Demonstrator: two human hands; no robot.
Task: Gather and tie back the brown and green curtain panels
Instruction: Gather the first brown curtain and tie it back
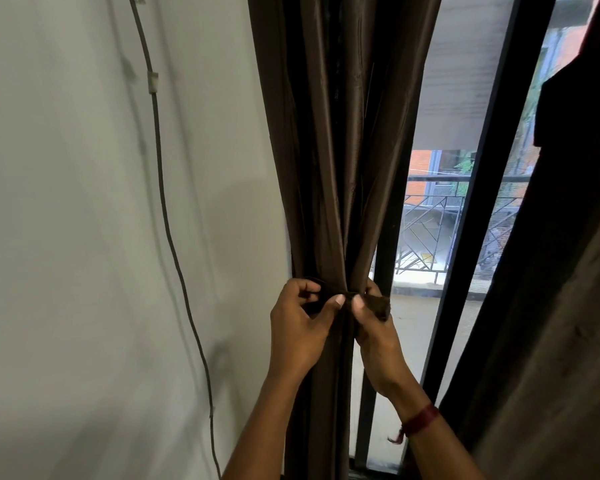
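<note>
The brown curtain panel (pixel 329 140) hangs gathered into a narrow bundle beside the white wall. A dark brown tie-back strip (pixel 378 304) wraps around its waist. My left hand (pixel 300 329) pinches the strip's left end against the bundle, thumb on top. My right hand (pixel 374 336) pinches the strip's right end, whose loose tip sticks out to the right. The two thumbs nearly meet in front of the bundle. A second curtain (pixel 548 323), dark and greenish-grey, hangs at the right edge, untouched.
A white wall (pixel 84 237) with a clipped grey cable (pixel 167 216) fills the left. Black window frame bars (pixel 478 188) stand right of the bundle, with a balcony railing and buildings beyond the glass. A red thread circles my right wrist.
</note>
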